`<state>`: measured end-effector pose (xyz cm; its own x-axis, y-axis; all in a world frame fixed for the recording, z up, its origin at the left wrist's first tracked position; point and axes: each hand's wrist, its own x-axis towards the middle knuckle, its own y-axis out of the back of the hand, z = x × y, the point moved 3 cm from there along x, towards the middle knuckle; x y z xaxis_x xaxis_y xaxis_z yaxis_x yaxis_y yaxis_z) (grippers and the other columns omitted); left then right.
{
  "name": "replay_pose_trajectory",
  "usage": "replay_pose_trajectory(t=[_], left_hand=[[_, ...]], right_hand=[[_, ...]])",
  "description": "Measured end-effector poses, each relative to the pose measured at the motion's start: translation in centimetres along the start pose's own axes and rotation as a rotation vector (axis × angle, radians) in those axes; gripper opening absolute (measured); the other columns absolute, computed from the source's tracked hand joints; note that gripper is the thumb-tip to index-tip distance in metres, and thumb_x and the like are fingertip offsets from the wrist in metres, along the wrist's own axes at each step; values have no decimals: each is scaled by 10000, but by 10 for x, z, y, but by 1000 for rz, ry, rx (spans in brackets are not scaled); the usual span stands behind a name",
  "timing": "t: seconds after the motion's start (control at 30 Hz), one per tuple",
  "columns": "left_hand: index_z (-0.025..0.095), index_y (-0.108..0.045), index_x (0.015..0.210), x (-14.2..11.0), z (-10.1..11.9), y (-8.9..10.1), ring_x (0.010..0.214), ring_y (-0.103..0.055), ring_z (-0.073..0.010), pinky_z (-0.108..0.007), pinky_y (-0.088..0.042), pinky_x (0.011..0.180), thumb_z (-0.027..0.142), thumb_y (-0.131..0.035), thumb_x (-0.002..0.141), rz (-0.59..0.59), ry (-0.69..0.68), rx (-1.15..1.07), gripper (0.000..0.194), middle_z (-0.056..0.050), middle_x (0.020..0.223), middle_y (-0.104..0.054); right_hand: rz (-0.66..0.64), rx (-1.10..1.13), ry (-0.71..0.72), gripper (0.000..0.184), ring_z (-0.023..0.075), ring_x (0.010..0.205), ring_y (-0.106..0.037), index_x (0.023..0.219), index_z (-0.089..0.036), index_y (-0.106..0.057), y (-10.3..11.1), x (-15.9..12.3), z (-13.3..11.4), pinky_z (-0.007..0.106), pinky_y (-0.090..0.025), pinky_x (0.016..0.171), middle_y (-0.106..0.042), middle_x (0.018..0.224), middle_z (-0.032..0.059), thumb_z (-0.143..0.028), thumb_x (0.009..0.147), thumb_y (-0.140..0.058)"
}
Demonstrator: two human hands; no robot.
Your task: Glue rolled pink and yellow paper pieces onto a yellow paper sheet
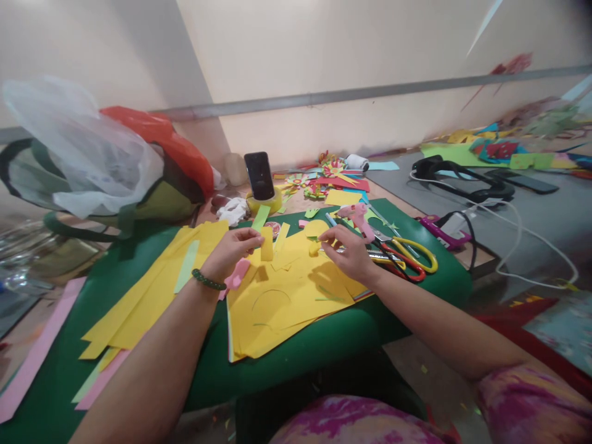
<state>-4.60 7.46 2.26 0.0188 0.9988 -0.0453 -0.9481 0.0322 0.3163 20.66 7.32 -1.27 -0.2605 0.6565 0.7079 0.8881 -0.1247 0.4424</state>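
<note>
My left hand point(234, 253), with a green bead bracelet at the wrist, pinches a small yellow paper strip point(267, 245) by its edge. To the right, my right hand point(346, 250) has its thumb and fingers pinched at a small curled yellow paper piece point(314, 246) with some green on it. Both hands are raised over a stack of yellow paper sheets point(277, 320). Pink paper pieces point(237, 274) lie beside my left hand. Just past my right hand are a pink glue gun point(358, 217) and scissors with red and yellow handles point(416, 256).
Long yellow strips point(139, 302) lie left on the green table cover point(324, 345). A phone point(259, 176) stands in a tape roll point(264, 203) at the back, near paper flowers point(333, 168). Bags point(106, 166) sit back left; a white cable point(522, 228) hangs at the right.
</note>
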Motion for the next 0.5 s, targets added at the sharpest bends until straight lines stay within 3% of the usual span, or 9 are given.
replay_pose_trajectory(t=[0.13, 0.27, 0.33, 0.4, 0.5], left_hand=[[170, -557, 648, -12, 4, -24, 469, -370, -54, -208, -268, 478, 392, -790, 535, -130, 102, -238, 342, 59, 550, -468], [174, -561, 654, -25, 2, -51, 461, -420, -64, -207, -306, 482, 402, -763, 590, -282, 131, -155, 312, 64, 522, -474], [176, -569, 669, -27, 1, -58, 474, -447, -74, -212, -329, 489, 390, -730, 623, -311, 99, -98, 272, 58, 532, -497], [176, -576, 680, -27, 2, -59, 500, -470, -84, -220, -358, 505, 358, -705, 635, -287, 42, -49, 228, 50, 559, -522], [174, -584, 685, -27, 4, -57, 564, -510, -104, -236, -400, 554, 302, -663, 654, -211, -72, 43, 154, 26, 613, -571]], right_hand=[[-52, -102, 274, 149, 134, 745, -587, 1000, -211, -613, -5, -4, -18, 246, -516, 620, -586, 857, 39, -152, 880, -548], [-115, -271, 558, 143, 131, 688, -543, 998, -219, -635, -12, -11, -34, 243, -463, 586, -562, 776, 24, -161, 891, -560], [-139, -292, 632, 153, 131, 671, -530, 940, -222, -640, -13, -14, -38, 246, -440, 568, -559, 753, 21, -124, 878, -540], [-153, -209, 562, 186, 140, 712, -554, 966, -211, -631, -13, -13, -36, 254, -460, 599, -583, 797, 37, -108, 861, -517], [-144, 13, 172, 219, 140, 739, -591, 1074, -186, -588, -12, -7, -21, 261, -496, 614, -628, 923, 75, -219, 859, -568]])
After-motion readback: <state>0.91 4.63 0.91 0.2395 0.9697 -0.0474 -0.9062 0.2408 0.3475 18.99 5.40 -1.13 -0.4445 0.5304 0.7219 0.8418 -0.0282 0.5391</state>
